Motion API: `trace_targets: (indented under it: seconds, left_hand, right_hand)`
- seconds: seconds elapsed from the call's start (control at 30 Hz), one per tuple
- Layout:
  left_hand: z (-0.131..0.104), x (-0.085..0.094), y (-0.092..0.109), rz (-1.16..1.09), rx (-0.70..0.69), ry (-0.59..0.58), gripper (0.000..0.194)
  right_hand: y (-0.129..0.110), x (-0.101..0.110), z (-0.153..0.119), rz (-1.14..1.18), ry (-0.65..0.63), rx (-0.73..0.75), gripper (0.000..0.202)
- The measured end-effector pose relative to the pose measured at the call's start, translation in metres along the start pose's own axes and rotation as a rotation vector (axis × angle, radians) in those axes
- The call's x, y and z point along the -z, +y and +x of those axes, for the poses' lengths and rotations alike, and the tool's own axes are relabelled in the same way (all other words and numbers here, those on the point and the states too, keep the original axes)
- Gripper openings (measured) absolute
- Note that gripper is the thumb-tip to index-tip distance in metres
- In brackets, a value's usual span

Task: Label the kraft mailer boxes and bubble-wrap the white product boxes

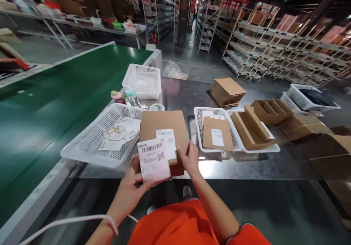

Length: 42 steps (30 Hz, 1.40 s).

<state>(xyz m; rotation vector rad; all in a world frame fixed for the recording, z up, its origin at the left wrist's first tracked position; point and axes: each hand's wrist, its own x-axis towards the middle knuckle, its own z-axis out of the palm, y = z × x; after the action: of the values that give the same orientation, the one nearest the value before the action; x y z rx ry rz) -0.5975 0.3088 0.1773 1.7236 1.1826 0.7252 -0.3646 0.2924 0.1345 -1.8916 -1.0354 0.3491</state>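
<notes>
left hand (131,188) clasps white packet (154,160) near table (246,170) edge; right hand (191,159), curled, grips carton (166,120) by its edge.

Bright orange fabric top (170,226), short-sleeved, with thin dark trim (232,237) edging the right cuff. Pale rounded shoes (187,191) down below, plus a smooth white cable (82,218) across the left forearm (118,209).
</notes>
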Motion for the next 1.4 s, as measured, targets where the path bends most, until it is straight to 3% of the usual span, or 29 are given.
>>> trace_targets:
  seconds: [0.1,0.17,0.27,0.37,0.43,0.47,0.5,0.6,0.67,0.73,0.83,0.9,1.0,1.07,1.17,1.27,1.4]
  left_hand:
    - [-0.01,-0.008,0.023,-0.201,0.118,-0.141,0.041]
    - [-0.014,-0.017,0.033,-0.366,0.214,-0.174,0.046]
    - [-0.016,-0.031,0.04,-0.537,0.252,-0.151,0.053]
    - [-0.018,-0.044,0.039,-0.624,0.274,-0.195,0.058]
    - [-0.02,-0.051,0.036,-0.66,0.313,-0.257,0.062]
    - [-0.021,-0.053,0.035,-0.669,0.326,-0.282,0.064]
    - [-0.023,-0.056,0.034,-0.672,0.329,-0.298,0.065]
    - [-0.027,-0.063,0.028,-0.644,0.317,-0.307,0.064]
    - [-0.03,-0.065,0.022,-0.638,0.317,-0.306,0.064]
    - [-0.03,-0.064,0.016,-0.632,0.302,-0.237,0.071]
    - [-0.025,-0.052,0.012,-0.524,0.213,0.022,0.088]
    - [-0.018,-0.039,0.015,-0.434,0.132,0.128,0.075]
    - [-0.009,-0.026,0.025,-0.445,0.129,0.059,0.036]
    - [-0.005,-0.027,0.03,-0.527,0.216,0.008,0.04]
    - [-0.005,-0.04,0.031,-0.604,0.3,0.078,0.049]
    - [-0.006,-0.055,0.025,-0.639,0.306,0.18,0.048]
    - [-0.003,-0.067,0.015,-0.777,0.36,0.174,0.042]
  right_hand:
    - [0.023,0.051,0.029,0.347,0.154,-0.009,0.06]
    - [0.047,0.097,0.055,0.413,0.293,-0.046,0.063]
    - [0.085,0.158,0.093,0.198,0.461,-0.184,0.068]
    - [0.098,0.178,0.108,-0.194,0.525,-0.331,0.072]
    - [0.085,0.16,0.099,-0.243,0.505,-0.23,0.074]
    - [0.073,0.144,0.089,-0.162,0.432,-0.139,0.071]
    - [0.057,0.125,0.076,-0.031,0.305,-0.048,0.066]
    - [0.003,0.069,0.035,0.382,-0.237,0.131,0.051]
    - [-0.029,0.044,0.013,0.481,-0.39,0.169,0.034]
    - [-0.05,0.033,-0.003,0.487,-0.392,0.196,0.018]
    - [-0.063,0.035,-0.018,0.433,-0.416,0.304,0.01]
    - [-0.065,0.039,-0.026,0.362,-0.449,0.421,0.01]
    - [-0.063,0.042,-0.037,0.259,-0.434,0.558,0.014]
    - [-0.061,0.04,-0.045,0.226,-0.404,0.579,0.015]
    - [-0.06,0.034,-0.05,0.213,-0.363,0.526,0.013]
    - [-0.06,0.022,-0.03,0.237,-0.341,0.403,0.015]
    - [-0.063,-0.011,0.048,0.244,-0.263,0.249,0.012]
